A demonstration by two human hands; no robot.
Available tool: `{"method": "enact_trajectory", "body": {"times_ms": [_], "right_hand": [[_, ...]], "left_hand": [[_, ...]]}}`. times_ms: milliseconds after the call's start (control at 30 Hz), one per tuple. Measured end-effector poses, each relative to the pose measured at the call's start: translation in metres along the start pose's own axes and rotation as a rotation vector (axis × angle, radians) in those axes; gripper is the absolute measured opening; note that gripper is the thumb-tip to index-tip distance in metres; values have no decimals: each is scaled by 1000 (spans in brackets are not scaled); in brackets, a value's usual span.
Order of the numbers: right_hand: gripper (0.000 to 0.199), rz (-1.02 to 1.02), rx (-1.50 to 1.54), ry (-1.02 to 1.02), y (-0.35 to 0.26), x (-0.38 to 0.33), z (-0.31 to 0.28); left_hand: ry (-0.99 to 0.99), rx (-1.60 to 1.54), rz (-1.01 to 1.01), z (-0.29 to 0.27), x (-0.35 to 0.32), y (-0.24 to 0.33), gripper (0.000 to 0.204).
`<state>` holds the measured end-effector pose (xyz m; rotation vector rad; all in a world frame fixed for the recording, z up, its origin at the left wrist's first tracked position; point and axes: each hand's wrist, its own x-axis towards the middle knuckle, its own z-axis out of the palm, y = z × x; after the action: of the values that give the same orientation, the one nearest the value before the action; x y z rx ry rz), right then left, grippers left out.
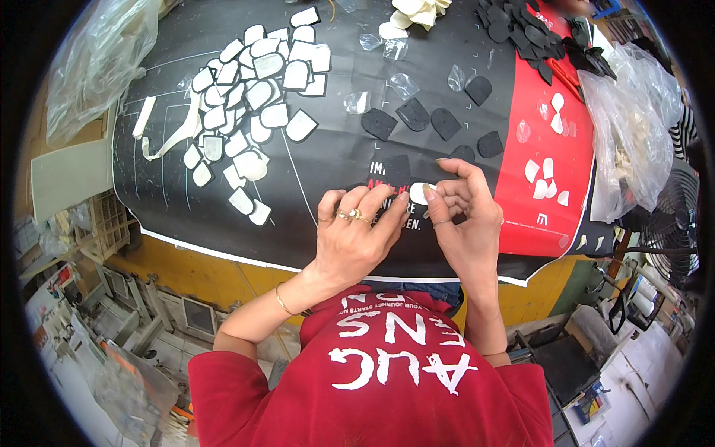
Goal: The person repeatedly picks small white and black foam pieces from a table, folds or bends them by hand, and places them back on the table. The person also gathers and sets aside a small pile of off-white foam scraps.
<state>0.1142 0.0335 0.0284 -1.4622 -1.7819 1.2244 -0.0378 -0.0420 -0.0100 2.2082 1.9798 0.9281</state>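
Close to the table's front edge, a small white rounded piece lies between my two hands. My right hand pinches its right side between thumb and fingers, with the index finger raised and bent. My left hand is closed, its fingers curled and their tips at the piece's left edge. Whatever those left fingers hold is hidden. Just beyond the hands are several black rounded pads, among them one black pad and another. Further left spreads a heap of white pads with black borders.
Clear plastic scraps lie among the black pads. Loose white pieces rest on the red strip at right. A black pile and a cream pile stand at the back. Plastic bags flank the table; a fan is at right.
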Motion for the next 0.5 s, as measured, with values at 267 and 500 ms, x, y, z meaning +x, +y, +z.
{"method": "enact_trajectory", "body": {"times_ms": [267,500], "right_hand": [[31,-26,-20,16,1,-3,3],[32,-53,-68,41,1,-6,7]], "left_hand": [[-1,-2,13,0,1,-1,34],[3,-33,3,0,1,-2,37]]}}
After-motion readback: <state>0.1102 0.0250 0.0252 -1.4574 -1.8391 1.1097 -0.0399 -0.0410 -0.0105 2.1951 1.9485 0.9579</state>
